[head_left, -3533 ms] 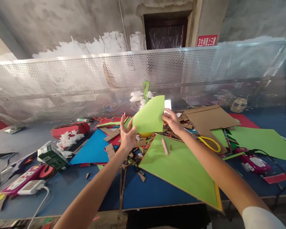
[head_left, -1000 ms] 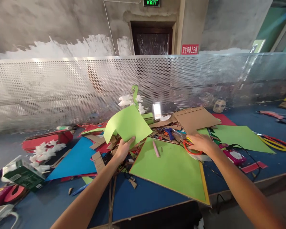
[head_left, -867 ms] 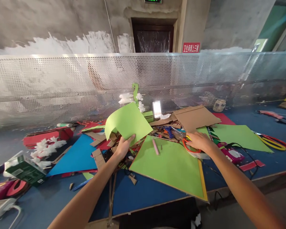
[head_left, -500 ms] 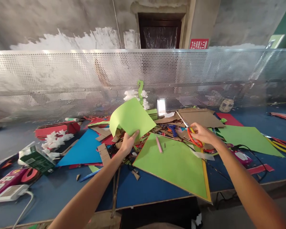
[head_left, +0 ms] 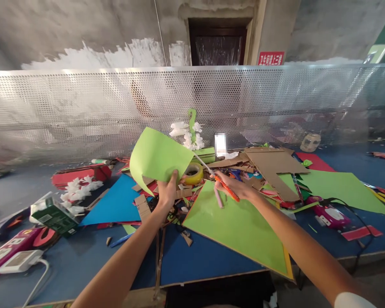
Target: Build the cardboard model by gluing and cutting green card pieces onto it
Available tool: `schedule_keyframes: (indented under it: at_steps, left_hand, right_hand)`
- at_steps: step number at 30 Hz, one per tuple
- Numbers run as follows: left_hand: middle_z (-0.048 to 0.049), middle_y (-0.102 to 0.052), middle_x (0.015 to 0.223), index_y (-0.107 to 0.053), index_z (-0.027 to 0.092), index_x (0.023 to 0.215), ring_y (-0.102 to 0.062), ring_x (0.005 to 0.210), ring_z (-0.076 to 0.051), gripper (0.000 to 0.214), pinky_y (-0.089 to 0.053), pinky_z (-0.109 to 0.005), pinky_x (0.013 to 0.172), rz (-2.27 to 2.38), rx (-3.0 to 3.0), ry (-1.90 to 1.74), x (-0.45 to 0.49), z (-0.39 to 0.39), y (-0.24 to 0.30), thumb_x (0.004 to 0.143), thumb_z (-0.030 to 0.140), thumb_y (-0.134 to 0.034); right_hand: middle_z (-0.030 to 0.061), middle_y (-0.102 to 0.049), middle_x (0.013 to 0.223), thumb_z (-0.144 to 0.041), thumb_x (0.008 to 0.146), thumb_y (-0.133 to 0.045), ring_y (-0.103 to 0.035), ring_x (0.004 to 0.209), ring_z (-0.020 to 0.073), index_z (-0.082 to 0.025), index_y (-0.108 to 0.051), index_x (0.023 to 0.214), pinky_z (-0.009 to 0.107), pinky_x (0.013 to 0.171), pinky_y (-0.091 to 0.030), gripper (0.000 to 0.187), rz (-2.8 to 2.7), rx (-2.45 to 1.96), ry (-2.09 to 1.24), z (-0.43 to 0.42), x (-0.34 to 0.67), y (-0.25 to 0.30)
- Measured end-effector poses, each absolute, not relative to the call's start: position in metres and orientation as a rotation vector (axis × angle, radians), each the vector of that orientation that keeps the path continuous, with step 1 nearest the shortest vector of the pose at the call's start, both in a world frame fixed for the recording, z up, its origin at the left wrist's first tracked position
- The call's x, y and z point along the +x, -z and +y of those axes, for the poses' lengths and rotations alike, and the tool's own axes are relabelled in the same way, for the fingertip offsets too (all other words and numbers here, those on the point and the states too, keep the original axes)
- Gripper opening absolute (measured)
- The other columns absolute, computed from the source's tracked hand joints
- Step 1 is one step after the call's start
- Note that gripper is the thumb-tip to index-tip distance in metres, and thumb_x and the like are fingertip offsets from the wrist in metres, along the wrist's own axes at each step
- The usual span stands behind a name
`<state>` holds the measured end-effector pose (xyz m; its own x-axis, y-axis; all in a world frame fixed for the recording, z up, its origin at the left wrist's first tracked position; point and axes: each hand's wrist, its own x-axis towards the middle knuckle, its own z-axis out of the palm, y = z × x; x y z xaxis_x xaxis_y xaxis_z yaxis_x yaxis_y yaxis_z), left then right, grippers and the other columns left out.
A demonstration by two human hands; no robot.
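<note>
My left hand [head_left: 167,190] pinches the lower edge of a light green paper sheet [head_left: 155,157] and holds it upright above the clutter. My right hand [head_left: 236,189] grips red-handled scissors [head_left: 223,185]; their blades point up and left toward the sheet's right edge, close to it. Just behind the blades lies a yellow tape roll [head_left: 193,173]. Under both hands rests a large green board [head_left: 240,226] with a pink stick [head_left: 218,197] on it.
The blue table [head_left: 83,252] is strewn with paper scraps. A blue sheet [head_left: 118,202], a red box with white paper flowers [head_left: 80,179], brown cardboard [head_left: 276,164], a pink glue gun [head_left: 329,214] and another green sheet [head_left: 346,188] lie around. A perforated metal screen [head_left: 83,111] backs the table.
My right hand let go of the green sheet, reached right, picked up the red-handled scissors and brought them back toward the sheet. My left hand kept the sheet and tilted it leftward.
</note>
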<state>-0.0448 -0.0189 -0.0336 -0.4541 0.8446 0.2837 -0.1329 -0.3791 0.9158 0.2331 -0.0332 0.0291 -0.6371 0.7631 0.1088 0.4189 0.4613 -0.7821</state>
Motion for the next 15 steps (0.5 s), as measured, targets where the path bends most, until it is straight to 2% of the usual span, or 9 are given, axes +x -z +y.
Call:
schedule_keyframes:
  at_steps: [5, 8, 12, 15]
  left_hand:
    - [-0.0086, -0.079, 0.097, -0.071, 0.015, 0.110, -0.080, 0.085, -0.026, 0.049, -0.066, -0.037, 0.083, 1.133, 1.064, -1.887, -0.041, -0.020, 0.030, 0.078, 0.049, -0.085]
    - [-0.0097, -0.080, 0.096, -0.072, 0.015, 0.103, -0.079, 0.097, -0.030, 0.044, -0.066, -0.039, 0.086, 1.157, 1.082, -1.865, -0.040, -0.019, 0.033, 0.078, 0.049, -0.085]
    - [-0.0104, -0.081, 0.105, -0.073, 0.017, 0.106, -0.075, 0.113, -0.033, 0.043, -0.065, -0.040, 0.091, 1.189, 1.126, -1.856, -0.038, -0.021, 0.036, 0.078, 0.045, -0.086]
    - [-0.0105, -0.081, 0.099, -0.074, 0.016, 0.103, -0.074, 0.116, -0.035, 0.040, -0.065, -0.042, 0.093, 1.186, 1.167, -1.807, -0.035, -0.026, 0.035, 0.079, 0.047, -0.084]
  right_hand:
    - [-0.0033, -0.047, 0.073, -0.071, 0.099, -0.053, -0.042, 0.054, 0.0142, -0.022, -0.054, 0.116, 0.029, 0.049, -0.038, 0.053, -2.293, -0.976, -1.095, -0.043, 0.244, -0.021]
    - [-0.0040, -0.049, 0.072, -0.072, 0.098, -0.054, -0.042, 0.051, 0.0125, -0.023, -0.055, 0.120, 0.027, 0.049, -0.039, 0.054, -2.312, -0.983, -1.117, -0.042, 0.247, -0.019]
    - [-0.0049, -0.052, 0.068, -0.075, 0.096, -0.054, -0.043, 0.047, 0.0113, -0.020, -0.055, 0.120, 0.026, 0.047, -0.039, 0.060, -2.315, -1.000, -1.165, -0.043, 0.242, -0.020]
    - [-0.0049, -0.055, 0.068, -0.080, 0.094, -0.054, -0.049, 0.048, 0.0121, -0.020, -0.053, 0.121, 0.025, 0.046, -0.041, 0.066, -2.304, -1.003, -1.198, -0.046, 0.239, -0.023]
